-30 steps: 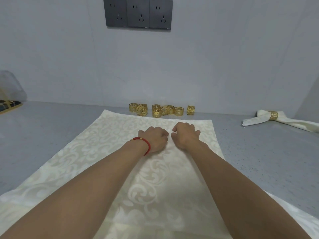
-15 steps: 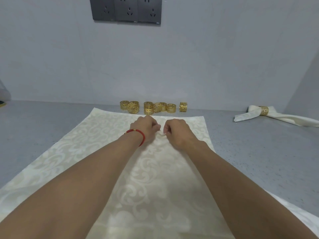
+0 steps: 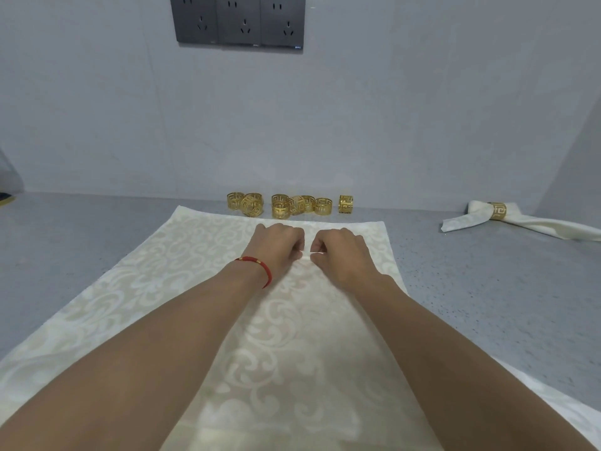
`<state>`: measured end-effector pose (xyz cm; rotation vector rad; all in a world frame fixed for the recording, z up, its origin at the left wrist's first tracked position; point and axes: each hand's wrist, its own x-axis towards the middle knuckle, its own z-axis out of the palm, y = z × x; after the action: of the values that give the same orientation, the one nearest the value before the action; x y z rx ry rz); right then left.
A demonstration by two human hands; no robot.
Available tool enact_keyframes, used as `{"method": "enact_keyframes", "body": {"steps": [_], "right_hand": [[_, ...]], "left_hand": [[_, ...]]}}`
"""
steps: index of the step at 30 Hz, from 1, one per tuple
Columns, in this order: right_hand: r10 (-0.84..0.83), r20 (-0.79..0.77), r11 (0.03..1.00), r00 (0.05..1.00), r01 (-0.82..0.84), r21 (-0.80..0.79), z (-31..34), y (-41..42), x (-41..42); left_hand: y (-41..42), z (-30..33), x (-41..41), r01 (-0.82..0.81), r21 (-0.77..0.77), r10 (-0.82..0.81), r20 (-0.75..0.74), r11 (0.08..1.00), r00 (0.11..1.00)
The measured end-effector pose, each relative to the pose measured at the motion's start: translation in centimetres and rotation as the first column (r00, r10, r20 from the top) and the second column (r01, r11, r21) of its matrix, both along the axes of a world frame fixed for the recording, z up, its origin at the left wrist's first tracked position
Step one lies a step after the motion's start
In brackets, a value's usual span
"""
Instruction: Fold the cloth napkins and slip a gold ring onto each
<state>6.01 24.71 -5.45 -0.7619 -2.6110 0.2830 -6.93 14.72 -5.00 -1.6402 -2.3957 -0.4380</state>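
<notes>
Both fists, left hand (image 3: 281, 247) and right hand (image 3: 340, 252), pinch napkin (image 3: 195, 271) between them: lift the pinch evenly, rings (image 3: 281, 206) just beyond.

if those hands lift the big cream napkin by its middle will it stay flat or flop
Likely flop: the cream napkin lies limp and flat on the counter, and the finished napkin bunches easily through its ring. It probably lifts lightly, since the left hand and right hand raise only a small pinch.
</notes>
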Motion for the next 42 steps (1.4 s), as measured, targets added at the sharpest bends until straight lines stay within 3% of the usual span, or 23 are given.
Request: {"method": "enact_keyframes", "body": {"steps": [5, 8, 11, 14, 17, 21, 23, 26, 29, 31, 33, 35, 38, 40, 42], "right_hand": [[0.080, 0.137, 0.928, 0.987, -0.124, 0.351, 0.2, -0.5, 0.4], [0.088, 0.212, 0.901, 0.973, -0.168, 0.401, 0.4, -0.5, 1.0], [0.094, 0.158, 0.954, 0.983, -0.134, 0.267, 0.0, -1.0, 1.6], [0.039, -0.103, 0.999, 0.994, -0.039, 0.004, -1.0, -0.8, 1.6], [-0.011, -0.189, 0.989, 0.982, -0.016, -0.144, -1.8, 0.0, 1.2], [-0.033, -0.075, 0.999, 0.997, 0.032, -0.011, -1.2, -0.3, 0.9], [-0.008, 0.019, 0.990, 1.000, 0.005, 0.140, -0.7, -0.4, 0.9], [0.086, 0.207, 0.871, 0.974, -0.175, 0.460, -0.3, -1.3, 1.5], [0.115, 0.288, 0.762, 0.951, -0.270, 0.588, 0.3, -1.9, 2.3], [0.176, 0.335, 0.741, 0.926, -0.349, 0.574, 0.3, -2.1, 2.8], [0.186, 0.309, 0.818, 0.933, -0.322, 0.477, 0.1, -1.9, 3.2], [0.137, 0.175, 0.945, 0.975, -0.182, 0.273, 0.0, -1.8, 3.5], [0.041, -0.037, 0.999, 0.998, -0.041, -0.001, -0.6, -1.5, 3.6], [0.022, -0.014, 1.000, 1.000, -0.022, -0.013, -0.9, -1.5, 3.4], [0.012, 0.058, 0.999, 0.998, -0.014, 0.040, -0.9, -1.8, 3.5]], "left_hand": [[-0.4, 0.7, 0.5, 0.084, -0.055, -0.094, -0.226, 0.995, 0.970], [-0.8, 1.4, 0.5, 0.131, -0.133, -0.154, -0.185, 0.982, 0.971], [-1.2, 1.1, 0.4, 0.122, -0.103, -0.122, 0.006, 0.987, 0.993], [-1.4, -0.1, 0.3, 0.000, 0.130, -0.038, 0.289, 0.991, 0.957], [-1.5, -0.4, 0.2, -0.097, 0.185, 0.015, 0.402, 0.978, 0.916], [-1.3, 0.3, 0.4, -0.034, 0.000, 0.033, 0.219, 0.999, 0.975], [-1.5, 0.6, 0.4, -0.014, -0.045, 0.018, 0.086, 0.999, 0.996], [-2.1, 1.0, 0.8, 0.043, -0.072, -0.050, -0.100, 0.996, 0.994], [-2.6, 1.3, 1.1, 0.090, -0.136, -0.127, -0.294, 0.987, 0.947], [-3.0, 1.3, 1.3, 0.120, -0.172, -0.174, -0.347, 0.978, 0.922], [-3.7, 0.9, 1.7, 0.131, -0.169, -0.183, -0.347, 0.977, 0.920], [-4.2, 0.0, 1.7, 0.105, -0.065, -0.116, -0.189, 0.992, 0.975], [-4.2, -1.0, 1.2, 0.011, 0.122, -0.028, 0.138, 0.992, 0.990], [-4.1, -1.1, 1.2, -0.024, 0.132, -0.002, 0.193, 0.991, 0.981], [-3.7, -1.2, 1.1, -0.002, 0.065, -0.007, 0.139, 0.998, 0.990]]}}
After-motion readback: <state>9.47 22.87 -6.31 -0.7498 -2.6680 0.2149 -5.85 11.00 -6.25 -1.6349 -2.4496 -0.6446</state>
